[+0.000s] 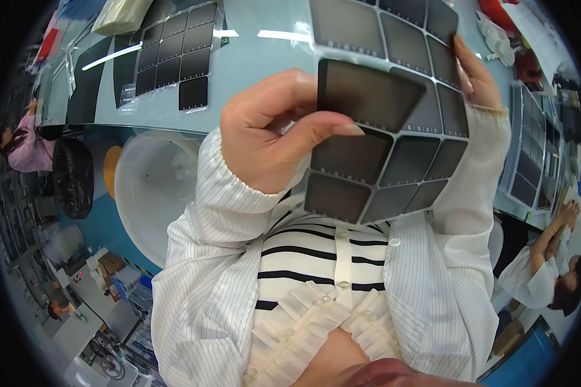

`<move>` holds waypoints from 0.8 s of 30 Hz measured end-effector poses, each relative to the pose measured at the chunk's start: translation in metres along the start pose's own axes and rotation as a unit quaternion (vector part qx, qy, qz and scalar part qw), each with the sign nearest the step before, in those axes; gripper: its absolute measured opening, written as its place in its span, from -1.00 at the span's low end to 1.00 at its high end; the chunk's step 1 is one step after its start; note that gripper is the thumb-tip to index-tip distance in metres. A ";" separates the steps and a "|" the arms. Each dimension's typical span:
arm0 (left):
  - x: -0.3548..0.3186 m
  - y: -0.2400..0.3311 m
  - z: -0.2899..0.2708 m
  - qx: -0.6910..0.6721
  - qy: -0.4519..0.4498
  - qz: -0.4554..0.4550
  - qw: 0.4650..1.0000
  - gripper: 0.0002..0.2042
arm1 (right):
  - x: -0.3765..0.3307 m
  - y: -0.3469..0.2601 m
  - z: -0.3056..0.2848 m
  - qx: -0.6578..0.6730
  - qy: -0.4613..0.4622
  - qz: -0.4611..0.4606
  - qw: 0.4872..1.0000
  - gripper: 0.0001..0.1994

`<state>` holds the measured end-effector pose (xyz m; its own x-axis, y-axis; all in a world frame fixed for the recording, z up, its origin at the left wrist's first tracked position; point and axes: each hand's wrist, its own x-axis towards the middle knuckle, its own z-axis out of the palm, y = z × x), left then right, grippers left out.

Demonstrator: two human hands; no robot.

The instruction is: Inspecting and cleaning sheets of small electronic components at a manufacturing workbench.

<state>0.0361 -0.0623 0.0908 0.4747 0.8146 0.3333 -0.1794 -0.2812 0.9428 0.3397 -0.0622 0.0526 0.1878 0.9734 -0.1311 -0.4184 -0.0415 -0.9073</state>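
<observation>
Left hand is pinching a dark square film, peeling it off the gridded sheet; right hand is gripping the sheet's edge. Uneven pulling could be creasing the film.

Pale blue glossy table, ceiling lights reflected in its top. A sheet of dark square panels is laid flat on it, left of centre. A clear plastic bag is seen at the far left edge.
</observation>
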 end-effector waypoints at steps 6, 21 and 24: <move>0.001 -0.004 0.006 -0.047 0.042 0.075 0.995 -0.38 | -0.034 -0.016 -0.004 -0.035 0.112 -0.076 0.990 -0.68; 0.010 -0.040 -0.028 -0.215 0.011 0.200 0.956 -0.89 | -0.078 -0.040 0.015 -0.185 0.246 -0.250 0.918 -0.68; 0.013 -0.035 -0.041 -0.314 0.160 0.150 0.924 -0.87 | -0.082 -0.053 0.018 -0.090 0.276 -0.198 0.936 -0.67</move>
<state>0.0131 -0.0213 0.0615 0.0615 0.8841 0.4632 -0.7737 -0.2509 0.5817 0.3307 -0.1359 0.1182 0.7486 0.6570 0.0888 -0.0711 0.2126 -0.9745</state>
